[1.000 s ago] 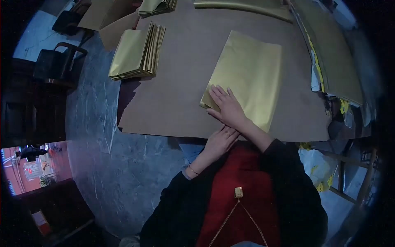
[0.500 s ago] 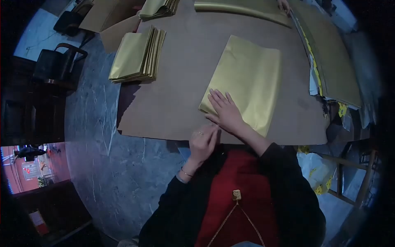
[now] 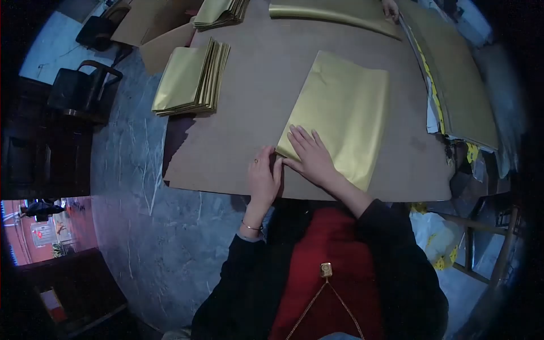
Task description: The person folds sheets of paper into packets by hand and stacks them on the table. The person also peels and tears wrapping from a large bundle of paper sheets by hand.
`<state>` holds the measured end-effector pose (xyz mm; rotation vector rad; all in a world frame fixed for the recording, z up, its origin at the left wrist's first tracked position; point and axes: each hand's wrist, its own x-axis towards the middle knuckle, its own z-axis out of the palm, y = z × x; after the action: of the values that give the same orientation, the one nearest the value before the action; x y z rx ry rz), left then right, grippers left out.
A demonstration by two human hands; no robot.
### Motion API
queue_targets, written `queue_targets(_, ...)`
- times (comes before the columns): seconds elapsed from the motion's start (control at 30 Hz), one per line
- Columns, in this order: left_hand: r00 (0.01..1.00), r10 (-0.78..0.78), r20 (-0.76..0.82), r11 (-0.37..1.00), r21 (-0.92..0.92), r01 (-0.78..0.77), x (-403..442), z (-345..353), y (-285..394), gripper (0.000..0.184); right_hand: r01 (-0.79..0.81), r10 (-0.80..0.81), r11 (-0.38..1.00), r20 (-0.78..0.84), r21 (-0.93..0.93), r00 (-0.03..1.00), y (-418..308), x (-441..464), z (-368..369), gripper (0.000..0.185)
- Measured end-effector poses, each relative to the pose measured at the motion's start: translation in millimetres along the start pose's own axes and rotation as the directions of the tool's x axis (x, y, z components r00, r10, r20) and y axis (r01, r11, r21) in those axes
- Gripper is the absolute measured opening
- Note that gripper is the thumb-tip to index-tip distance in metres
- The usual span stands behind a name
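On the brown desk (image 3: 249,73), head view: gold sheet (image 3: 354,107) lies near the front edge, right of centre. Looks folded; roughly rectangular, satin sheen, soft lengthwise ripples, small crease by the far left corner. Material reads as paper or thin film, can't tell which.

Right grip (image 3: 311,160): open, palm down, fingers slightly spread flat on the sheet's near left part, holding nothing. Left grip (image 3: 263,178): part open, thumb apart from fingers, at the near left corner; can't tell if it pinches the edge.

Desk surface matte, ragged dark patch at left edge. Gold stack (image 3: 181,79) at left: layered, fanned edges. Second stack (image 3: 218,12) beyond it. Long gold piece (image 3: 334,11) at far side, curved edge. Another person's hand (image 3: 391,8) beside its right end.
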<state>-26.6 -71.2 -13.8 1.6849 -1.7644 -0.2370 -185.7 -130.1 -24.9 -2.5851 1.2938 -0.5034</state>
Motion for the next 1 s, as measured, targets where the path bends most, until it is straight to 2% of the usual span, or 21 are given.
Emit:
queue_targets(0.13,0.997,-0.049,0.052,0.999,-0.003,0.049,0.5,-1.1,-0.1,0.036,-0.002,0.002,1.0,0.012,0.01,1.0,-0.2,0.2,-1.4,0.068)
queue_targets(0.17,1.0,0.012,0.004,1.0,0.009,-0.012,-0.5,0.5,-1.2,0.036,-0.01,0.01,1.0,0.026,0.012,1.0,-1.5,0.6,-3.5,0.069)
queue_targets(0.27,1.0,0.025,-0.014,1.0,-0.011,-0.025,-2.5,3.9,-3.4,0.036,-0.003,0.003,1.0,0.011,-0.001,1.0,0.6,-1.0,2.3,0.069)
queue_targets(0.33,0.999,-0.028,0.046,0.999,-0.03,0.03,1.4,-4.4,3.9,0.036,0.003,-0.003,1.0,-0.001,-0.002,1.0,-0.2,-0.5,0.2,0.069)
queue_targets(0.4,0.995,-0.005,0.104,1.0,-0.017,0.007,2.4,-6.6,3.4,0.037,-0.002,0.002,1.0,0.0,0.005,1.0,-1.8,0.5,-2.4,0.07)
queue_targets(0.43,0.996,0.062,0.061,0.993,0.093,-0.067,0.5,-5.4,2.3,0.036,-0.002,0.002,1.0,0.013,0.002,1.0,-0.9,0.6,-1.4,0.07)
queue_targets(0.53,0.991,0.124,0.04,0.989,0.071,-0.127,0.9,-5.2,2.8,0.035,-0.001,0.001,1.0,0.025,-0.013,1.0,0.3,0.5,0.4,0.07)
queue_targets(0.77,0.989,0.137,0.048,0.988,0.063,-0.14,1.0,-3.1,0.5,0.025,-0.008,0.01,1.0,0.059,-0.028,0.998,0.4,0.5,0.3,0.07)
queue_targets(0.93,0.979,0.197,0.047,0.974,0.109,-0.201,1.8,-2.1,-0.8,0.024,0.015,-0.015,1.0,-0.005,0.004,1.0,1.9,-1.5,2.2,0.07)
queue_targets(1.0,0.985,0.161,0.067,0.977,0.129,-0.169,0.5,-0.5,-0.6,0.024,0.019,-0.019,1.0,-0.028,0.024,0.999,1.4,-1.2,0.9,0.07)
